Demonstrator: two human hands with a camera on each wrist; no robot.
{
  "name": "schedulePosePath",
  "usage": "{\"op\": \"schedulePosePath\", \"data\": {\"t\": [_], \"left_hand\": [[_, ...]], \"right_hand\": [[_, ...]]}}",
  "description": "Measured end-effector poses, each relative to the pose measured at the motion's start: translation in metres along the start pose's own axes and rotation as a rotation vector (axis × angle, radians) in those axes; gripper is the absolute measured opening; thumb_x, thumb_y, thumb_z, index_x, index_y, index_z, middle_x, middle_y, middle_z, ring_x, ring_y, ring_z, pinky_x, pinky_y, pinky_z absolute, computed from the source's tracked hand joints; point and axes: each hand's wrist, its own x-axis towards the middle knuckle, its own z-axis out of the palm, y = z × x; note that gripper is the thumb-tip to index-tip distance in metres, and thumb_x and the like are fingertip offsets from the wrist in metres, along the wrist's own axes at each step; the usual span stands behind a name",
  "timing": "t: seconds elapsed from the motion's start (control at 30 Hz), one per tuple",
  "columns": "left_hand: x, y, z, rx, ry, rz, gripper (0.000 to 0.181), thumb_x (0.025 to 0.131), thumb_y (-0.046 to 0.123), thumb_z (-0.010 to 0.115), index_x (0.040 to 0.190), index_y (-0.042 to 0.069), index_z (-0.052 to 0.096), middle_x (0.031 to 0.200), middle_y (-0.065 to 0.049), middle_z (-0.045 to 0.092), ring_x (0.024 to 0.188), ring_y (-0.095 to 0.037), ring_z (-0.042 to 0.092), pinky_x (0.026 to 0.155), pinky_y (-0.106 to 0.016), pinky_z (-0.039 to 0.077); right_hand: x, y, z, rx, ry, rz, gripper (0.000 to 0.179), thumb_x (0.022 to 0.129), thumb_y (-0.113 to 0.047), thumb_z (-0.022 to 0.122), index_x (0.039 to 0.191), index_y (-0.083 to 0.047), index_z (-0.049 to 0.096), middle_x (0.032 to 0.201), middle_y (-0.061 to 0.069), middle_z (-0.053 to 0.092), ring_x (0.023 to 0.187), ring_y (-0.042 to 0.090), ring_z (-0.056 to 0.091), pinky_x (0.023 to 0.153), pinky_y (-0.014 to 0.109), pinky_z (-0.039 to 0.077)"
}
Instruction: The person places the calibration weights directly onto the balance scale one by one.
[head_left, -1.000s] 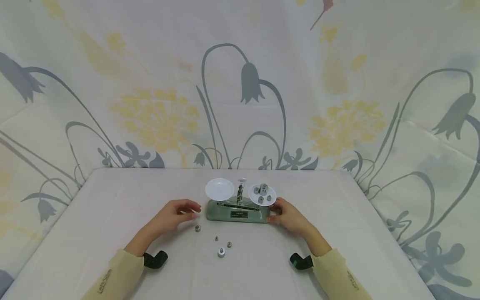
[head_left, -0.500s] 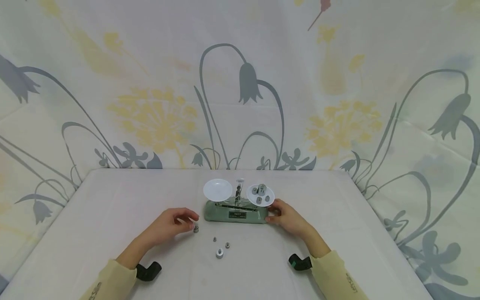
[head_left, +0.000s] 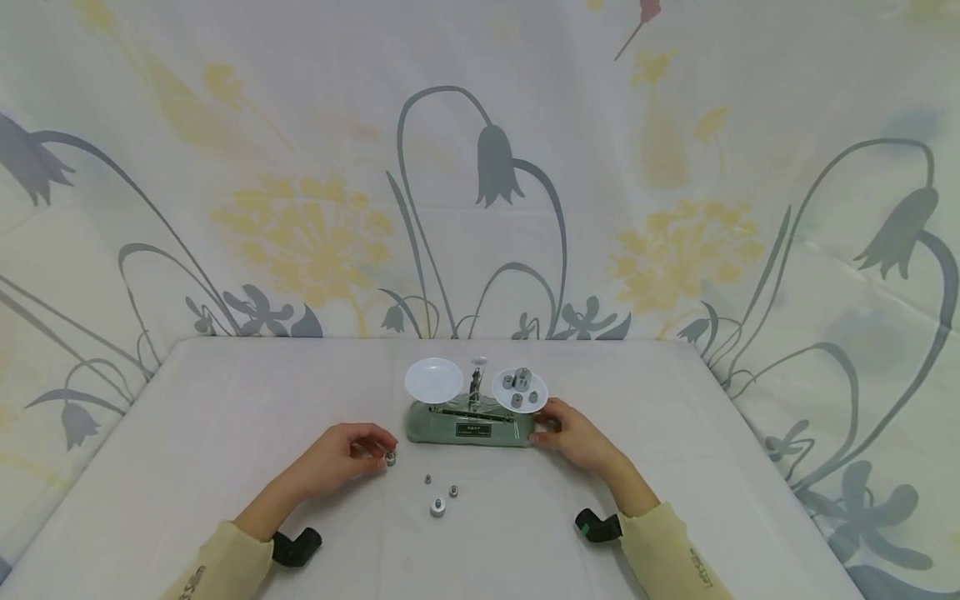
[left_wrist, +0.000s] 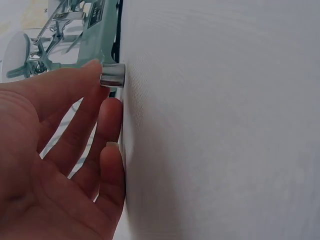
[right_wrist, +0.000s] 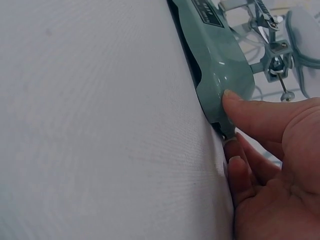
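Observation:
A green balance scale [head_left: 435, 427] stands on the table with two white pans. The left pan [head_left: 433, 381] holds nothing; on the right pan [head_left: 502, 395] sit several metal weights [head_left: 522, 379]. In front of the scale's left end, my left hand [head_left: 337, 457] pinches a small metal weight [left_wrist: 113, 75] between thumb and fingers, low at the tabletop. My right hand [head_left: 576, 435] grips the right end of the scale's base [right_wrist: 220, 75], thumb on the front and fingers behind it, as the right wrist view shows.
Three more small weights stand on the table in front of the scale: a tiny one [head_left: 428, 479], a slightly larger one [head_left: 453, 492] and a wider one [head_left: 438, 507]. The white tablecloth [head_left: 525, 550] ends at a flower-printed curtain [head_left: 337, 167] behind.
My left hand has come down and toward me, from beside the scale's base to the weight on the table, and its fingers have closed on it. The right hand stays on the scale.

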Motion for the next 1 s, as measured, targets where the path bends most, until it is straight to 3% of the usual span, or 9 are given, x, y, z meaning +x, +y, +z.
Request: {"op": "schedulePosePath", "data": {"t": [0.23, 0.43, 1.0], "left_hand": [[0.002, 0.003, -0.001, 0.03, -0.041, 0.006, 0.024, 0.085, 0.01, 0.078, 0.108, 0.013, 0.072, 0.099, 0.006, 0.066, 0.092, -0.016, 0.058, 0.082, -0.028, 0.05], [0.005, 0.006, -0.002, 0.02, -0.063, -0.014, 0.022, 0.085, 0.01, 0.078, 0.107, 0.01, 0.073, 0.098, 0.003, 0.066, 0.088, -0.016, 0.058, 0.077, -0.026, 0.049], [0.006, 0.011, 0.002, 0.049, -0.02, -0.023, 0.017, 0.084, 0.008, 0.078, 0.1, 0.01, 0.075, 0.086, 0.005, 0.062, 0.08, -0.014, 0.055, 0.071, -0.025, 0.047]], "right_hand": [[0.0, -0.001, 0.0, 0.022, 0.011, 0.004, 0.04, 0.087, -0.003, 0.072, 0.124, 0.005, 0.061, 0.125, 0.019, 0.058, 0.119, 0.039, 0.054, 0.103, 0.056, 0.041], [0.001, 0.002, 0.0, 0.007, -0.003, 0.01, 0.04, 0.089, -0.004, 0.072, 0.126, 0.004, 0.06, 0.126, 0.017, 0.058, 0.12, 0.038, 0.054, 0.103, 0.055, 0.042], [-0.001, 0.004, 0.001, -0.013, 0.008, 0.014, 0.042, 0.089, -0.005, 0.071, 0.129, 0.0, 0.061, 0.129, 0.015, 0.057, 0.123, 0.036, 0.053, 0.105, 0.054, 0.041]]}}
